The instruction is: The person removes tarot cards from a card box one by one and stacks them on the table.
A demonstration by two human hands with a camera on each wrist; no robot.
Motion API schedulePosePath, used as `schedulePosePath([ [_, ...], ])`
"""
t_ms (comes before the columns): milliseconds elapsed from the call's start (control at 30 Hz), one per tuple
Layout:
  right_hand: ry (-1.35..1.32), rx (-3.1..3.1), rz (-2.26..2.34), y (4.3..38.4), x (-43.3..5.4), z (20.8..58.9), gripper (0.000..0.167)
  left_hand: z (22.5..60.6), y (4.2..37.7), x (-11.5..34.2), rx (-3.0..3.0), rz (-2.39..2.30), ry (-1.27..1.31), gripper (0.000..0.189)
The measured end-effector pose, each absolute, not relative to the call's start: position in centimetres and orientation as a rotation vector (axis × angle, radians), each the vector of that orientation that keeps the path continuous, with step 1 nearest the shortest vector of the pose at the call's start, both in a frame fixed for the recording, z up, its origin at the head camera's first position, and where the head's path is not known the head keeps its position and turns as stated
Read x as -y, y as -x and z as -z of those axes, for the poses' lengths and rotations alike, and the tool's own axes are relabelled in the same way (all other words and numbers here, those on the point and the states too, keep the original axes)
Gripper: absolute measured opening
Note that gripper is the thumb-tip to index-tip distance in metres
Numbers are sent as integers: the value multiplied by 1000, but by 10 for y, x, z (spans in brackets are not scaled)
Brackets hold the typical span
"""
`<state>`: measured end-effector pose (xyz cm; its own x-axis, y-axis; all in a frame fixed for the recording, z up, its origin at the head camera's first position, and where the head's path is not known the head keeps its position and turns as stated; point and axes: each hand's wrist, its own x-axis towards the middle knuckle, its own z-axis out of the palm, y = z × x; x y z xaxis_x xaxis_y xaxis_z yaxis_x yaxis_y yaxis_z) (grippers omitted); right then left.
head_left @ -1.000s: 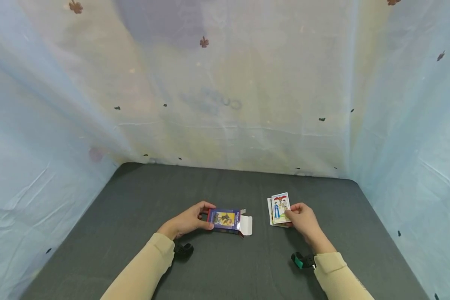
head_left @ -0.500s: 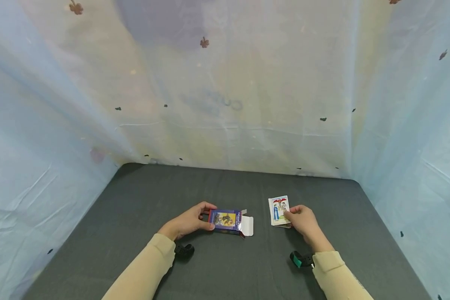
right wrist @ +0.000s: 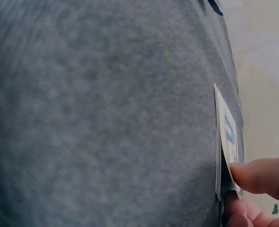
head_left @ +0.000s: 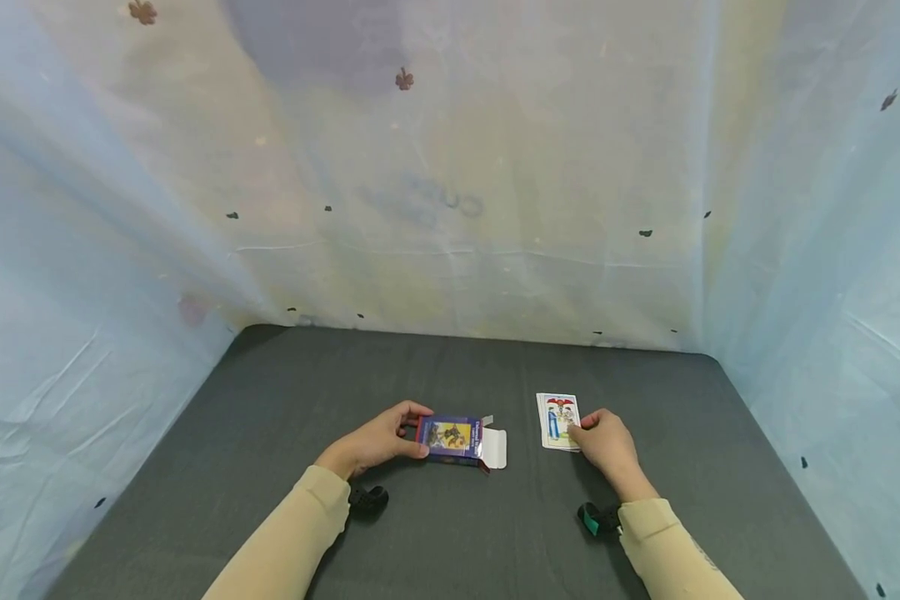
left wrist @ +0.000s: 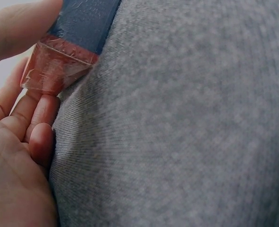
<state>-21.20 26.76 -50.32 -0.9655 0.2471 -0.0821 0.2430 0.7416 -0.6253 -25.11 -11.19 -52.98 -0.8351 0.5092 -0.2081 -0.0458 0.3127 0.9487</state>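
Left: your left hand [head_left: 378,437] is clamped on the closed end of the card box [head_left: 450,439], thumb against fingers. The box lies on the dark table [head_left: 465,533], its white flap [head_left: 494,448] pointing right.

Right: your right hand [head_left: 607,446] pinches the cards [head_left: 558,421] at their near right corner; they sit right of the flap, well apart from it.

Risks (judged): the right-wrist view shows a gap between 1 front card and those behind — uneven thumb pressure could fan or drop them. A 1-corner pinch may let the pack swivel. Squeezing the box too hard could buckle its mouth.
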Motion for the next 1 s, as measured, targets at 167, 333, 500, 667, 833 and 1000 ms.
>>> schedulePosePath([
  [167, 406, 2940, -1017, 212, -267, 503, 29, 529, 252, 112, -2098, -1556, -428, 68],
  [333, 408, 2945, -1004, 212, -266, 503, 30, 530, 252, 111, -2096, -1557, -419, 67],
  [500, 404, 2948, -995, 211, -266, 504, 31, 529, 250, 111, -2100, -1556, -411, 66],
  [667, 415, 2950, -988, 211, -266, 506, 32, 529, 248, 111, -2110, -1541, -408, 65],
  [833, 445, 2951, -987, 212, -265, 505, 32, 529, 248, 111, -2118, -1538, -414, 65],
  [1000, 456, 2950, -1001, 212, -265, 505, 32, 528, 249, 111, -2113, -1542, -414, 65],
])
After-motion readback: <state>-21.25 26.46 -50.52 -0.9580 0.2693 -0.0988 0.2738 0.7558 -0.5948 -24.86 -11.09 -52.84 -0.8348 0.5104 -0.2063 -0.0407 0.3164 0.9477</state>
